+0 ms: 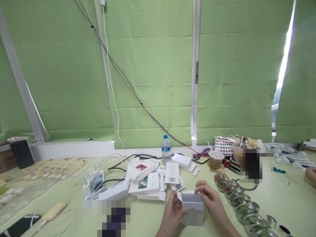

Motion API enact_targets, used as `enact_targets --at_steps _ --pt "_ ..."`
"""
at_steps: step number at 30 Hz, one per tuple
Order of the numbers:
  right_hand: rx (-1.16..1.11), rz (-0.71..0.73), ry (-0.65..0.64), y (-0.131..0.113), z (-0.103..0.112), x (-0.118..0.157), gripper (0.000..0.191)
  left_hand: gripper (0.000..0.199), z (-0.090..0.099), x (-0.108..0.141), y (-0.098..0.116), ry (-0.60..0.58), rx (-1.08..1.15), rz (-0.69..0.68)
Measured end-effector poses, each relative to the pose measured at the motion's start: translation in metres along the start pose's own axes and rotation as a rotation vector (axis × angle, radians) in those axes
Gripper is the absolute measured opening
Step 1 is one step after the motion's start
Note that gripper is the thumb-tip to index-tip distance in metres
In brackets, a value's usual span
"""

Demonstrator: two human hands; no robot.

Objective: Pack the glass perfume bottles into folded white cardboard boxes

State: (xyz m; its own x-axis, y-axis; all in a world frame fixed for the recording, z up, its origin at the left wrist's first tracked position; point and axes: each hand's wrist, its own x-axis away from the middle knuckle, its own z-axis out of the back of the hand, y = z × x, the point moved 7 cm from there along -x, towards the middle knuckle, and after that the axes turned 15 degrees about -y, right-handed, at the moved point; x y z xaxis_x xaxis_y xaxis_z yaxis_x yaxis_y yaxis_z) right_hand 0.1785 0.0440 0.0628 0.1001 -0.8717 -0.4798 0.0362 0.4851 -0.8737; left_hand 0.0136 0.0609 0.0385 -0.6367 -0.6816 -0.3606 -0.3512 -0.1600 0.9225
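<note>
A small white cardboard box (193, 215) stands upright with its top open, and its inside shows no contents. My left hand (172, 210) grips the box's left side, thumb on the front wall and fingers around the back of the corner. A side flap sticks up beside those fingers. My right hand (209, 199) has its fingers bent over the upper right rim of the box. Behind the box lies a loose pile of white cartons (148, 179), some with printed flower pictures. A row of clear round containers with green and reddish contents (243, 205) runs along the right.
A water bottle (166, 148) stands behind the pile. Plugs and a power strip (96, 184) with cables lie left, near a phone (21, 225). Lidded drink cups (216, 159) stand back right. Another person's hand (311, 176) shows at the right edge.
</note>
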Motion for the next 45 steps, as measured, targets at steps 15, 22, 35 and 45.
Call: enact_targets --at_steps 15,22,35,45 --pt "0.104 0.040 0.069 -0.008 -0.004 0.010 0.027 0.063 0.003 0.010 0.005 0.039 -0.454 0.059" --pt "0.148 0.094 0.086 -0.008 -0.008 0.010 0.032 0.058 0.001 0.012 0.005 0.032 -0.639 -0.013" --pt "0.032 -0.024 0.106 0.003 -0.002 0.010 0.032 0.041 -0.008 0.007 0.019 -0.106 -0.668 0.014" --pt "-0.050 -0.069 0.115 0.007 -0.004 0.012 0.035 0.051 -0.006 0.005 0.023 -0.148 -0.680 0.090"
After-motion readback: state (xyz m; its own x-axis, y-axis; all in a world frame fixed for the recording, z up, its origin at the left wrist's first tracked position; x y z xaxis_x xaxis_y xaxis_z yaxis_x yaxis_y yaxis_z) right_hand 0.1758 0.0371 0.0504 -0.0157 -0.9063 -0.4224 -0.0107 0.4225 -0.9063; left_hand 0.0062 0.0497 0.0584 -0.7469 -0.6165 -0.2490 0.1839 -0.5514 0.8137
